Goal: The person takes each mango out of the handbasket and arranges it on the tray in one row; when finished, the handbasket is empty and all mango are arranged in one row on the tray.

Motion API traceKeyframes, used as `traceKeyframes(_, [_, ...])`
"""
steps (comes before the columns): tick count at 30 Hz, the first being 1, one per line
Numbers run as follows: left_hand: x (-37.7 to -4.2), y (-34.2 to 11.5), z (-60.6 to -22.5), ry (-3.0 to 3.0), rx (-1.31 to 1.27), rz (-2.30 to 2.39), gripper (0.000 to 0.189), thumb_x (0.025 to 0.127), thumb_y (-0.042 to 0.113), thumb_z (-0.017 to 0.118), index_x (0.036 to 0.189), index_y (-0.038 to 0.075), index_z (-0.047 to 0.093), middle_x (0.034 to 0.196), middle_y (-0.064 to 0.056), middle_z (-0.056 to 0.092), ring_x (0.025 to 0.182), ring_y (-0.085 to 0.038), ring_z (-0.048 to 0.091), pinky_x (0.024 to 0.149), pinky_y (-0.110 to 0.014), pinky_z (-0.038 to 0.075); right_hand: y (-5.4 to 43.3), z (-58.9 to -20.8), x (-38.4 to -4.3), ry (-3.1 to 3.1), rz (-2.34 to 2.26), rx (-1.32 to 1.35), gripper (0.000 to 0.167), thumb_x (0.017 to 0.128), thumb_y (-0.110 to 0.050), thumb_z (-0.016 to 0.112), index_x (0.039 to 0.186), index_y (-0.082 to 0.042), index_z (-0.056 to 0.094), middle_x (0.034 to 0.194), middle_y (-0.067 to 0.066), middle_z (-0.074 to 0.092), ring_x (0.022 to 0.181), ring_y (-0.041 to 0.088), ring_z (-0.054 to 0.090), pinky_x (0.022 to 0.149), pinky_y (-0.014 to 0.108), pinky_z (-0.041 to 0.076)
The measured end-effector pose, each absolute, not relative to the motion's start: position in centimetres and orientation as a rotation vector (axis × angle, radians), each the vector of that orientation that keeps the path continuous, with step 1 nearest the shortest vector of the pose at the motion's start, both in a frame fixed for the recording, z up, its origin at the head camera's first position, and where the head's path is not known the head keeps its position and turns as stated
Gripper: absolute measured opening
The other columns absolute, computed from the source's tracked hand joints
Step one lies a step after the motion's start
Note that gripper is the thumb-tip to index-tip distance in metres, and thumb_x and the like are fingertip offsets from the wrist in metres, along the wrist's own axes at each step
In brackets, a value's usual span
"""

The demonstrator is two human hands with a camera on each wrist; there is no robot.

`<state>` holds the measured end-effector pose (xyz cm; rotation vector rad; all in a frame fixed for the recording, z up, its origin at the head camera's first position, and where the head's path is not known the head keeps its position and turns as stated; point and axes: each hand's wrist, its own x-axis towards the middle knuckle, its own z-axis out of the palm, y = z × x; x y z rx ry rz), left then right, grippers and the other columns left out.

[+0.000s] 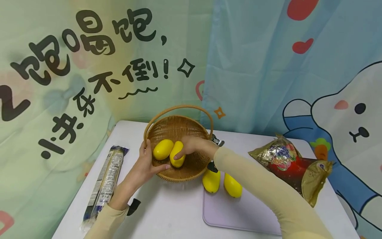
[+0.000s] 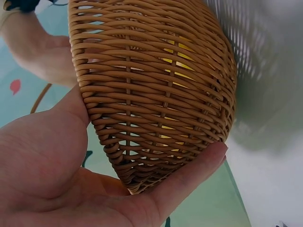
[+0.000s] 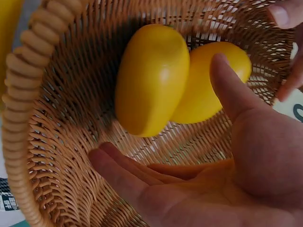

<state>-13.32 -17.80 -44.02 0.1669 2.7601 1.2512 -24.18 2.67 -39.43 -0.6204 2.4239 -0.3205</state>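
Note:
A brown wicker basket point(image 1: 179, 127) with a tall handle stands at the table's back, two yellow mangoes lying inside it. One mango point(image 1: 163, 149) is by the left wall; the other mango point(image 3: 151, 80) leans against it. My left hand point(image 1: 142, 171) grips the basket's left rim, and the left wrist view shows fingers point(image 2: 189, 175) against the outer weave. Inside the basket, my right hand point(image 3: 189, 189) has straight fingers and a spread thumb around the nearer mango. No grip on the fruit shows. Two more mangoes, one point(image 1: 212, 182) beside another point(image 1: 233, 186), lie right of the basket.
A light purple cutting board point(image 1: 238, 215) lies at the front right under the two outside mangoes. To the right rests a red and gold bag point(image 1: 290, 166). A long packet point(image 1: 107, 179) lies along the left of the white table point(image 1: 167, 212). Printed curtains hang behind.

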Motion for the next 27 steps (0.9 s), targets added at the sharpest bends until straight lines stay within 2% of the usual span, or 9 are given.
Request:
traceKeyframes(3, [-13.3, -17.6, -44.0, 2.759, 0.154, 1.227, 0.127, 0.082, 0.051, 0.080, 0.162, -0.001, -0.005, 0.166, -0.028, -0.015, 0.136, -0.049, 0.047, 0.111, -0.055, 0.043, 2.4, -39.9, -24.3, 2.412, -0.281, -0.598, 0.066, 0.086, -0.052, 0.076, 0.125, 0.000, 0.060, 0.108, 0.008, 0.059, 0.097, 0.019, 0.054, 0.097, 0.037, 0.049])
traceKeyframes(6, [-13.2, -17.5, -43.9, 2.770, 0.150, 1.204, 0.131, 0.081, 0.052, 0.080, 0.160, -0.002, -0.008, 0.166, -0.027, -0.015, 0.136, -0.048, 0.048, 0.110, -0.053, 0.044, 2.2, -40.4, -24.3, 2.405, -0.253, -0.581, 0.071, 0.086, -0.053, 0.076, 0.130, -0.001, 0.057, 0.115, 0.009, 0.060, 0.102, 0.019, 0.053, 0.101, 0.038, 0.047])
traceKeyframes(8, [-13.2, -17.5, -43.9, 2.778, 0.152, 1.198, 0.130, 0.082, 0.051, 0.081, 0.160, -0.002, -0.009, 0.166, -0.027, -0.014, 0.135, -0.047, 0.049, 0.109, -0.052, 0.045, 2.0, -40.7, -24.3, 2.402, -0.251, -0.574, 0.069, 0.086, -0.053, 0.077, 0.129, -0.002, 0.057, 0.115, 0.008, 0.060, 0.101, 0.018, 0.053, 0.099, 0.036, 0.047])
traceKeyframes(13, [-13.2, -17.5, -43.9, 2.788, 0.133, 1.187, 0.128, 0.084, 0.046, 0.081, 0.160, -0.001, -0.009, 0.167, -0.026, -0.013, 0.131, -0.046, 0.053, 0.105, -0.052, 0.049, 1.5, -41.4, -24.0, 2.397, -0.273, -0.584, 0.053, 0.085, -0.049, 0.079, 0.112, -0.007, 0.059, 0.096, 0.002, 0.055, 0.088, 0.015, 0.051, 0.084, 0.030, 0.044])
traceKeyframes(16, [-13.2, -17.4, -43.9, 2.784, 0.115, 1.177, 0.128, 0.084, 0.046, 0.081, 0.160, 0.000, -0.011, 0.167, -0.025, -0.014, 0.126, -0.046, 0.057, 0.102, -0.051, 0.051, 1.3, -41.7, -23.9, 2.421, -0.263, -0.589, 0.052, 0.085, -0.047, 0.080, 0.110, -0.007, 0.058, 0.094, 0.001, 0.052, 0.086, 0.015, 0.049, 0.080, 0.029, 0.043])
traceKeyframes(20, [-13.2, -17.4, -43.9, 2.785, 0.117, 1.177, 0.131, 0.083, 0.050, 0.080, 0.160, 0.000, -0.012, 0.167, -0.025, -0.014, 0.125, -0.046, 0.057, 0.101, -0.051, 0.051, 1.2, -41.9, -23.7, 2.447, -0.262, -0.567, 0.059, 0.084, -0.041, 0.083, 0.122, -0.003, 0.057, 0.102, 0.005, 0.055, 0.091, 0.017, 0.052, 0.086, 0.032, 0.047])
traceKeyframes(24, [-13.2, -17.5, -43.9, 2.794, 0.115, 1.172, 0.131, 0.082, 0.052, 0.080, 0.160, -0.001, -0.011, 0.167, -0.027, -0.013, 0.126, -0.047, 0.057, 0.102, -0.051, 0.051, 1.1, -42.2, -23.7, 2.471, -0.262, -0.545, 0.081, 0.081, -0.039, 0.086, 0.141, 0.001, 0.048, 0.119, 0.011, 0.059, 0.103, 0.020, 0.056, 0.098, 0.037, 0.049])
traceKeyframes(27, [-13.1, -17.5, -44.0, 2.794, 0.101, 1.165, 0.131, 0.082, 0.052, 0.080, 0.160, 0.000, -0.010, 0.167, -0.027, -0.013, 0.125, -0.046, 0.057, 0.101, -0.051, 0.052, 1.1, -42.5, -23.7, 2.481, -0.261, -0.541, 0.095, 0.080, -0.041, 0.087, 0.150, 0.003, 0.039, 0.129, 0.015, 0.058, 0.113, 0.023, 0.057, 0.104, 0.038, 0.048])
